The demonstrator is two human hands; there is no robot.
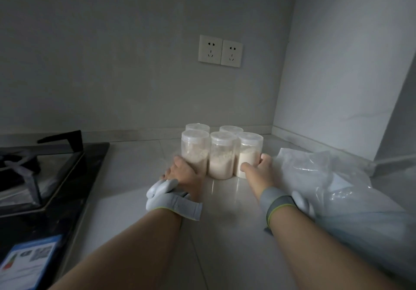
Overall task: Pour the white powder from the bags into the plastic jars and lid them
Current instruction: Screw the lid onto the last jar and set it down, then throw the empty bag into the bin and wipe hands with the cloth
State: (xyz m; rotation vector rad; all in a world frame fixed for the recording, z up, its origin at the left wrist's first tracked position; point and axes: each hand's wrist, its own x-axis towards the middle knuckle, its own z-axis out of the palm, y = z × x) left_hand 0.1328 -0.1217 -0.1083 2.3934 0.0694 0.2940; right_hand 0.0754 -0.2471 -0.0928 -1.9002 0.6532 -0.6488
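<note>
Five clear plastic lidded jars (221, 154), part-filled with white powder (219, 165), stand clustered on the pale glossy surface (139, 177) (three in front, two behind). The left hand (183, 173) rests against the front left jar (194, 152), fingers along its side; how far its grip closes I cannot tell. The right hand (258, 169) cups the front right jar (248, 154), thumb across the front, fingers curled round its side. A crumpled clear plastic bag (337, 177) lies just beside that hand.
</note>
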